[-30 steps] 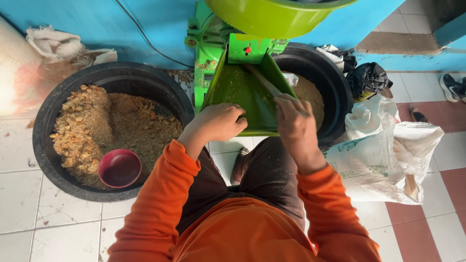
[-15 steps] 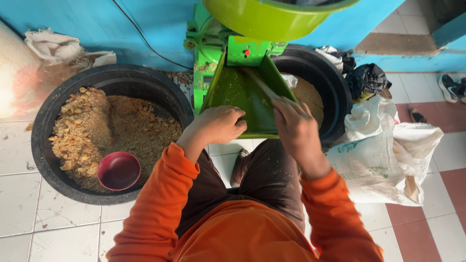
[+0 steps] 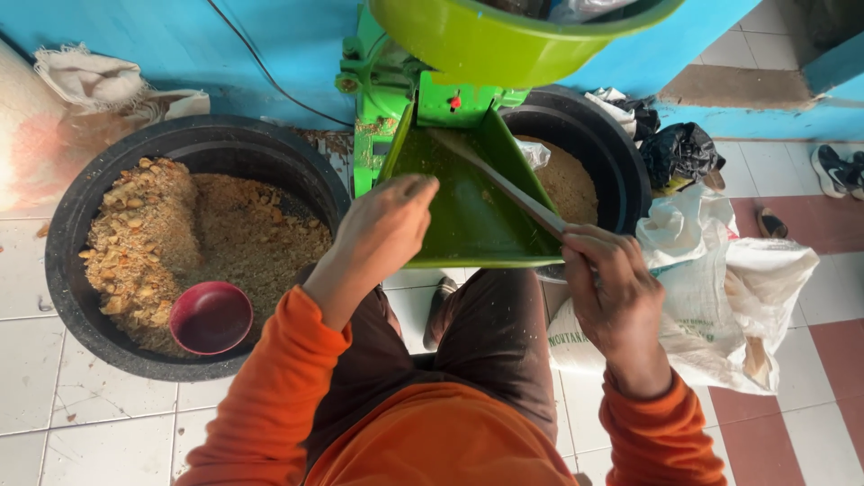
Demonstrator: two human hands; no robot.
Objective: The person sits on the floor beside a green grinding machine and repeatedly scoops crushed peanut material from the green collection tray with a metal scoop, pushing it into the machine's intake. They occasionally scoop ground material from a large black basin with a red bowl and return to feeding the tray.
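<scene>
A green machine (image 3: 396,108) stands against the blue wall with a green chute tray (image 3: 468,216) sloping toward me. My left hand (image 3: 387,225) rests on the tray's left edge, fingers curled, holding nothing that I can see. My right hand (image 3: 612,288) grips a long flat stick (image 3: 504,184) that lies diagonally inside the tray, its tip near the tray's top. A lime-green basin (image 3: 504,40) sits on top of the machine. My orange sleeves and brown trousers fill the lower frame.
A big black tub (image 3: 72,261) on the left holds brown crumbly feed and a small red bowl (image 3: 211,317). A second black tub (image 3: 621,171) behind the tray holds finer brown meal. White sacks (image 3: 720,288) lie right; a black bag (image 3: 679,153) and shoes (image 3: 837,171) lie beyond.
My right hand has slid down and right along the stick, toward the tray's lower lip. My left hand stays at the tray's left edge.
</scene>
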